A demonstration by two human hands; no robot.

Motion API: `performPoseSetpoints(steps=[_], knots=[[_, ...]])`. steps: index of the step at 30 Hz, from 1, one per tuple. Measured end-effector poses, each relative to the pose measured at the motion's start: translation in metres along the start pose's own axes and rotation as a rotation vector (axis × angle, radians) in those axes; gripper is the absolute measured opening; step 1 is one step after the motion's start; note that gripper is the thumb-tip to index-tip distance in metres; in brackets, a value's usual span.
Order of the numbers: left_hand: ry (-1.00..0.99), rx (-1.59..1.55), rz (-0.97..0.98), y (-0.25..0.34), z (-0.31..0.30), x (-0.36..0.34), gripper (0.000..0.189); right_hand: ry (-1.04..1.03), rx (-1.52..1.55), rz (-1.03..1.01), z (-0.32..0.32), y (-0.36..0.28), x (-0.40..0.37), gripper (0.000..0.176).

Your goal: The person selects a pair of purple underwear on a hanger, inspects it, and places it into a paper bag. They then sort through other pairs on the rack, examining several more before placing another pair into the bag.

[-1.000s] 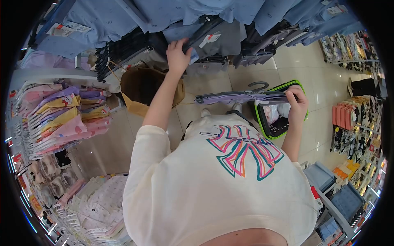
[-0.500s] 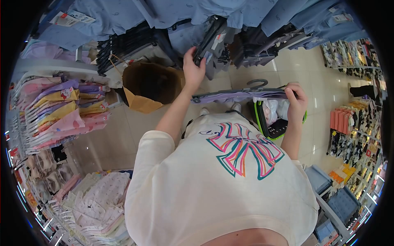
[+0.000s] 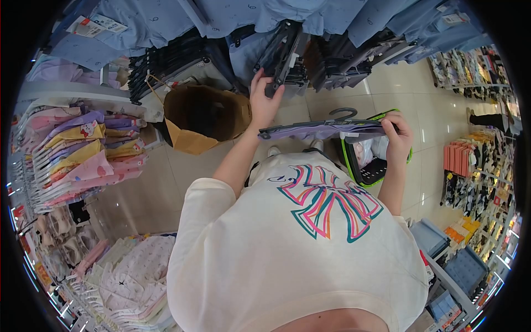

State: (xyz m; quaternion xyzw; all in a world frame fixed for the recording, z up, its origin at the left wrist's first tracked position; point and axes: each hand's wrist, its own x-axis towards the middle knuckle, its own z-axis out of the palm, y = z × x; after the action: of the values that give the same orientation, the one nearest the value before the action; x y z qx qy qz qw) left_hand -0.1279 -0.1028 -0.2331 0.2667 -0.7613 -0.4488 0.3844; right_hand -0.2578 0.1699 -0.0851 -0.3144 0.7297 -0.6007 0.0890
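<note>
Hangered top (image 3: pixel 315 131) lilac; rack garment (image 3: pixel 282 55) dark, perhaps grey.

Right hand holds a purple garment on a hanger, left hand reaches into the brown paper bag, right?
No: the head view shows the left hand gripping a hanging dark garment, not reaching into the brown paper bag. The right hand holds the purple garment.

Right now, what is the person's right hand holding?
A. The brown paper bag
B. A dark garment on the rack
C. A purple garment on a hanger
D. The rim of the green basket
C: the right hand has its grip on one end of the purple garment on a hanger, held level above the green-rimmed basket. It is the left hand that grips a dark garment on the rack.
</note>
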Motion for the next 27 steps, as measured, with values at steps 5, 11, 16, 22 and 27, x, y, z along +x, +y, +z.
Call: performPoseSetpoints(steps=[5, 11, 16, 22, 27], knots=[[-0.147, -0.084, 0.006, -0.008, -0.006, 0.014, 0.031, -0.004, 0.006, 0.004, 0.0, -0.001, -0.004, 0.006], [-0.28, -0.062, 0.1, -0.023, -0.012, 0.031, 0.03, -0.011, -0.006, 0.025, -0.001, -0.001, -0.009, 0.006], [-0.281, -0.051, 0.097, -0.044, -0.016, 0.044, 0.029, -0.001, -0.023, 0.033, -0.003, -0.004, -0.011, 0.006], [-0.06, 0.239, 0.2, -0.026, -0.03, 0.049, 0.031, 0.001, -0.032, 0.052, -0.005, -0.005, -0.013, 0.006], [0.246, -0.042, 0.206, -0.02, -0.032, 0.083, 0.07, 0.012, -0.035, 0.054, -0.003, -0.007, -0.016, 0.006]])
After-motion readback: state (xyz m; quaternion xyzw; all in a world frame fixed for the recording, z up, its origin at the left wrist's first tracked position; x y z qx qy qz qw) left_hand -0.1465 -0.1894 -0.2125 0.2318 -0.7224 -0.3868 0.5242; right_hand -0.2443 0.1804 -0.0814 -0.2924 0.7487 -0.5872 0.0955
